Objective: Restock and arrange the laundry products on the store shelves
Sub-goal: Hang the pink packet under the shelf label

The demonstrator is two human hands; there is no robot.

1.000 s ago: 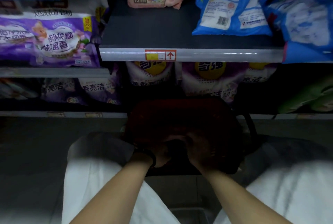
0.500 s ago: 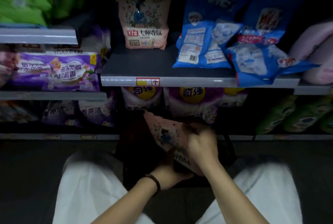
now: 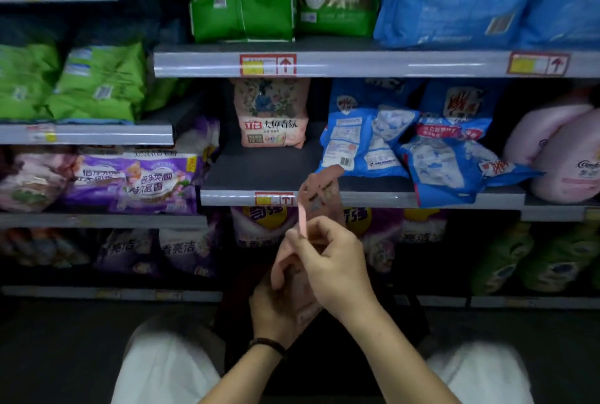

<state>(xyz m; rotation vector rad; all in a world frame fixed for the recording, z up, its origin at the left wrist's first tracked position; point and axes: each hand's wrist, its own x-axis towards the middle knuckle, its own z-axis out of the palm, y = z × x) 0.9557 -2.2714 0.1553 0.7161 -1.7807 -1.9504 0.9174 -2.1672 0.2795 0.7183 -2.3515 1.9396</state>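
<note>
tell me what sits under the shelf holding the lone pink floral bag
Purple bags with yellow labels stand in a row below. The held pink pouch, left hand and right hand partly cover the middle ones. Behind them it is too dark to tell.

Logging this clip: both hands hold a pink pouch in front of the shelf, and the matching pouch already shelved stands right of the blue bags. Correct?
Not quite. The head view shows the shelved pouch standing left of the blue bags, not right. The left hand and right hand do hold the pink pouch in front of the shelf.
</note>
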